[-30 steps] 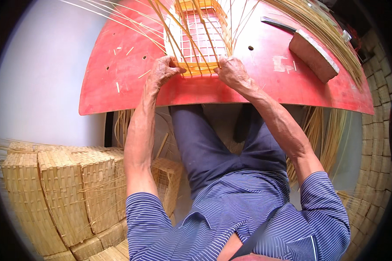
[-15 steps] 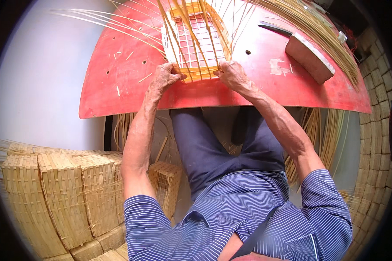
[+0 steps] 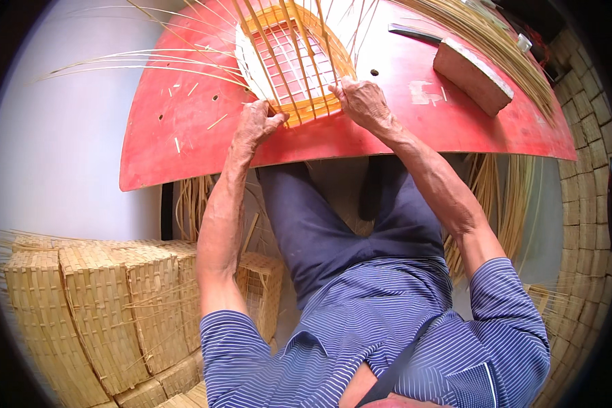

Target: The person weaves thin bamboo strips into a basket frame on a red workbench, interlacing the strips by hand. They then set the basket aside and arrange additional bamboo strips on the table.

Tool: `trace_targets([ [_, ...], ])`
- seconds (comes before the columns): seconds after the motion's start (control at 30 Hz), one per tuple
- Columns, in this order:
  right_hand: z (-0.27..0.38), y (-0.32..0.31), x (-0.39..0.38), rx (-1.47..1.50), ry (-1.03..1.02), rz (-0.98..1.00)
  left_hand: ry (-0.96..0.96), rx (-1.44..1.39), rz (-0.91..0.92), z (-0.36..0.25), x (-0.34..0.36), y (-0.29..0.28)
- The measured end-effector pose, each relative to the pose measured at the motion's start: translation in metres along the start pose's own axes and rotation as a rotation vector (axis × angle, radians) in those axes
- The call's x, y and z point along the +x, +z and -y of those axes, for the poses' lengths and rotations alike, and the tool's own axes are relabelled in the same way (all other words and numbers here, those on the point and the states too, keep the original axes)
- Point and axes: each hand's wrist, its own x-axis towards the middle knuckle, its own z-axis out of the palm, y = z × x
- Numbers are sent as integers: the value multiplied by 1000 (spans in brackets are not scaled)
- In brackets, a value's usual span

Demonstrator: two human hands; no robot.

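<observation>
A partly woven basket [image 3: 309, 111] with an open lattice bottom and yellow-orange side bands sits near the front edge of the red table [image 3: 183, 146]. Long strips stand up from its near side, and thin pale strips fan out from its left. My left hand [image 3: 257, 122] is closed on the basket's near left corner, thumb over the band. At the near right corner, my right hand [image 3: 362, 102] pinches the band with thumb and fingers. Part of each grip is hidden behind the fingers.
A brick [image 3: 472, 76] lies to the right, with a dark flat blade [image 3: 412, 32] under its far end. A long bundle of strips [image 3: 483, 47] runs along the table's far right. Finished woven baskets [image 3: 95, 306] are stacked lower left; more line the right [image 3: 581, 217].
The basket has turned slightly and its near right corner is a little higher in view. My right hand has shifted up along the rim; my left still grips the left corner.
</observation>
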Motion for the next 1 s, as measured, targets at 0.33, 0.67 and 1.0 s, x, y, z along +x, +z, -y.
trace_targets([
  [0.33, -14, 14, -1, 1, -90, -16, 1, 86, -25, -3, 3, -4],
  [0.67, 29, -2, -17, 101, 2, -89, -69, 68, -23, -6, 3, -4],
  [1.0, 25, 37, -2, 23, 55, 90, -55, 36, -31, -8, 3, -5],
])
